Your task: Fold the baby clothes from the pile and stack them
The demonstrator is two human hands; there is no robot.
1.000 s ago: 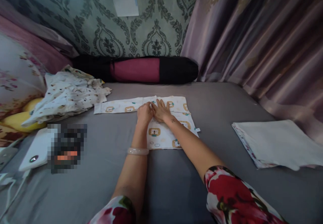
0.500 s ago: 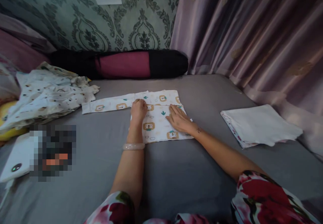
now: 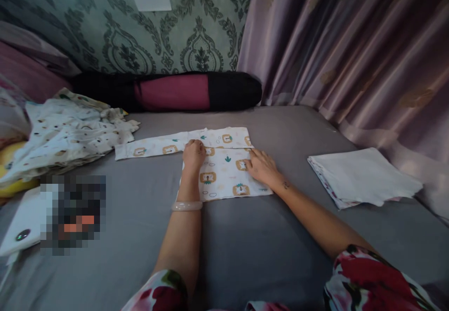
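A small white long-sleeved shirt printed with tan lions and green leaves lies on the grey bed sheet. Its far part is folded over in a strip, and one sleeve stretches out to the left. At the fold's left end, my left hand is closed on the cloth; its fingertips are partly hidden. My right hand rests on the shirt's right edge, fingers stretched out, with the thumb apart from them.
A heap of spotted white cloth lies at the left, above a white phone-like device with a cable. Folded white cloth sits on the right. A long black and maroon bag lies along the wall, beside purple curtains.
My right hand has slid right along the fold to the shirt's right edge, uncovering more of the print. My left hand stays at the left end of the fold.
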